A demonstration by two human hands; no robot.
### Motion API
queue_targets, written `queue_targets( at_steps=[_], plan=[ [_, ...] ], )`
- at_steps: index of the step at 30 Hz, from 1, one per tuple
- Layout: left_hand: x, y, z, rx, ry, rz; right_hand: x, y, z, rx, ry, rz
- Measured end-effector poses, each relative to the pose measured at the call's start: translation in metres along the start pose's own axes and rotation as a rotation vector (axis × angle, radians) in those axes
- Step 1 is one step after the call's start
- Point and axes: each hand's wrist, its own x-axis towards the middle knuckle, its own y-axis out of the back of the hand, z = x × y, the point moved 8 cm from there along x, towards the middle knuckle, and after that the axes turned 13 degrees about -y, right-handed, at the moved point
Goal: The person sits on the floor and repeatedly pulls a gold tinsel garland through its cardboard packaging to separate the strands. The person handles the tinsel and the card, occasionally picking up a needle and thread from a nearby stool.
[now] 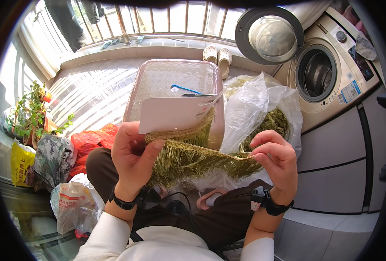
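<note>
My left hand (135,153) pinches a white card (173,114) together with a band of gold-green tinsel fringe trim wrapped around the card's lower part. From there the fringe trim (196,156) runs to my right hand (274,156), whose thumb and fingers pinch its woven edge. Its strands hang down between the hands. Beyond the card stands a pinkish plastic stool (176,73) with a patterned top. A blue-handled tool (186,88) and a dark pointed metal tool (197,95) show just over the card's edge; part of each is hidden.
A clear plastic bag (248,101) holding more fringe lies right of the stool. Behind it are white clogs (224,60) and a washing machine (317,75) with its door open. Red plastic bags (95,140), potted plants (33,120) and a paper bag (69,202) stand at the left.
</note>
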Motion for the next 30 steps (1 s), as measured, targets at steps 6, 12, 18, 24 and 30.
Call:
queue_targets(
  at_steps=[6,12,18,24,30],
  plan=[
    [0.002,-0.001,0.0,0.017,0.014,-0.005,0.0,-0.019,0.004,0.311,-0.221,-0.144],
    [0.0,-0.005,-0.002,0.008,0.04,0.0,0.011,-0.032,-0.017,-0.226,-0.04,-0.107],
    [0.0,-0.008,-0.003,0.007,0.038,-0.031,0.019,-0.034,-0.019,-0.002,-0.01,0.007],
    [-0.005,-0.02,-0.001,0.012,0.02,-0.094,0.021,-0.039,-0.023,-0.102,0.004,0.209],
    [-0.008,-0.025,0.001,-0.022,0.009,-0.129,0.018,-0.049,-0.033,-0.372,0.2,0.376]
  ],
)
